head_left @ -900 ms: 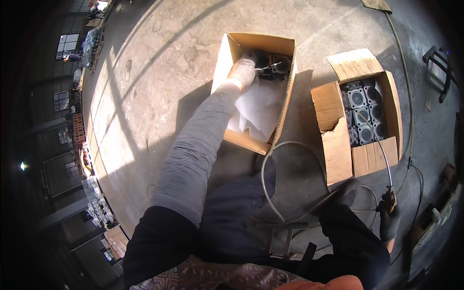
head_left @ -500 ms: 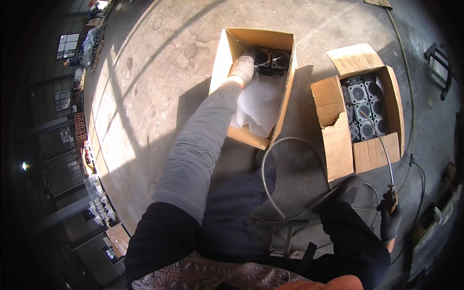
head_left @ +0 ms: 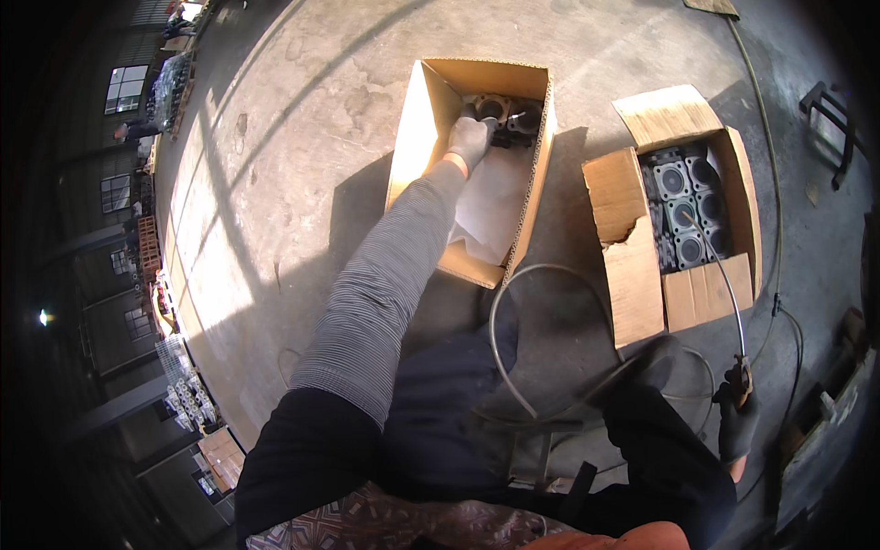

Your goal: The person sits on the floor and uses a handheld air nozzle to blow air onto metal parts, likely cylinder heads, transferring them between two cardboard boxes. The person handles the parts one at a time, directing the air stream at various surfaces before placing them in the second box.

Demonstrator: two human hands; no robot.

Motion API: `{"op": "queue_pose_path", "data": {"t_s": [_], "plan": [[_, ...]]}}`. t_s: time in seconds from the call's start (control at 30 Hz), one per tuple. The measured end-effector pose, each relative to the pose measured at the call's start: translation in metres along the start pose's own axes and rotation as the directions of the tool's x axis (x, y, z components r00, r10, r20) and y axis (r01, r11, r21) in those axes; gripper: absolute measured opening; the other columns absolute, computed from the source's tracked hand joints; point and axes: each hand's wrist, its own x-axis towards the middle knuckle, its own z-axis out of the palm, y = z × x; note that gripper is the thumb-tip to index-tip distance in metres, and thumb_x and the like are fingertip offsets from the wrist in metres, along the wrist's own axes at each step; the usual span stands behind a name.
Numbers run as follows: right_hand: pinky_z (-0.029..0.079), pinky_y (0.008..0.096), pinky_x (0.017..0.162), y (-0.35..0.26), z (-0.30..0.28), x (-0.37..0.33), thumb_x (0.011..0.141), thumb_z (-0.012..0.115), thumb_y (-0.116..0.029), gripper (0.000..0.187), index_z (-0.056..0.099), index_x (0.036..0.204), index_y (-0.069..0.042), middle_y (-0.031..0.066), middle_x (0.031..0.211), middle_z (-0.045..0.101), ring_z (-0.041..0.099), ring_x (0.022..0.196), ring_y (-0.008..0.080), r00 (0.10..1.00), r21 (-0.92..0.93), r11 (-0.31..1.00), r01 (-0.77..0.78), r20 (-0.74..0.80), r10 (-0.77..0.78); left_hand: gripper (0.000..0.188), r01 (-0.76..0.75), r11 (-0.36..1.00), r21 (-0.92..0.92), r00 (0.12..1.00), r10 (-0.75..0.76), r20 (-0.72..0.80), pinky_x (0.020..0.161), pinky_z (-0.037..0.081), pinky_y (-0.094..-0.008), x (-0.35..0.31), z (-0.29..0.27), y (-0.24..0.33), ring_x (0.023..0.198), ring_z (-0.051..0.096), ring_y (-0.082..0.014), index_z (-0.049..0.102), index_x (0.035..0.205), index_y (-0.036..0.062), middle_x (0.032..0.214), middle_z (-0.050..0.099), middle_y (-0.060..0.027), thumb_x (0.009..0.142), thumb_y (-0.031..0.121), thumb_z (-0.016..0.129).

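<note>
Inside the left cardboard box (head_left: 529, 192), my left hand (head_left: 469, 139) in a light glove with dark fingertips is closed at the edge of a metal engine cylinder (head_left: 493, 110). Its fingertips are partly hidden. Another engine cylinder (head_left: 524, 116) sits beside it at the box's far end. White paper (head_left: 490, 206) covers the nearer part of the floor of that box. Low at the right, my right hand (head_left: 737, 422), dark-gloved, is wrapped round an air blow gun (head_left: 743, 374). The gun's long thin nozzle (head_left: 727, 280) reaches over several engine cylinders (head_left: 674, 181) in the right box.
The right cardboard box (head_left: 625, 293) has its flaps folded outward, one torn. A hose (head_left: 495, 335) loops across the concrete floor between the boxes and my legs. Another hose (head_left: 775, 183) runs along the right. A dark metal frame (head_left: 839, 128) stands at the far right.
My left hand has shifted slightly down and right inside the box, and the cylinder at its fingers shows more clearly. My right hand keeps its hold on the blow gun. The view shifted slightly.
</note>
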Motion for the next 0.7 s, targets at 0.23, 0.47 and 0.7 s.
{"op": "queue_pose_path", "data": {"t_s": [0.23, 0.47, 0.7], "plan": [[0.052, 0.0281, 0.074, 0.002, -0.024, -0.013, 0.094, 0.064, -0.001, 0.036, 0.063, 0.13, 0.003, 0.0039, 0.104, 0.068, 0.062, 0.085, 0.0105, 0.995, 0.004, 0.999, 0.045, -0.084, -0.044, 0.036, -0.058, 0.981, 0.187, 0.997, 0.047, 0.062, 0.086, 0.056, -0.0449, -0.01, -0.035, 0.019, 0.097, 0.073, -0.0406, 0.07, 0.11, -0.0089, 0.104, 0.074, -0.0268, 0.086, 0.016, 0.063], [0.051, 0.0274, 0.069, -0.007, -0.052, -0.031, 0.095, 0.064, -0.005, 0.033, 0.065, 0.127, 0.003, 0.0026, 0.091, 0.068, 0.061, 0.077, 0.0091, 0.991, -0.015, 0.999, -0.032, -0.129, 0.03, 0.028, -0.732, 0.675, 0.096, 0.674, 0.737, -0.043, 0.082, 0.056, -0.0295, -0.128, -0.014, 0.184, 0.095, 0.071, -0.0165, 0.068, 0.126, 0.0038, 0.108, 0.075, -0.0104, 0.104, 0.019, 0.063], [0.05, 0.0274, 0.069, 0.002, -0.057, -0.019, 0.097, 0.066, -0.006, 0.028, 0.065, 0.124, 0.003, 0.0021, 0.092, 0.067, 0.061, 0.077, 0.0096, 0.992, -0.014, 0.999, -0.031, -0.124, 0.029, 0.033, -0.765, 0.57, 0.3, 0.623, 0.54, 0.566, 0.099, 0.053, -0.0436, -0.141, 0.19, 0.234, 0.115, 0.067, -0.037, 0.065, 0.128, 0.0086, 0.125, 0.069, -0.0194, 0.096, 0.018, 0.061]]}}
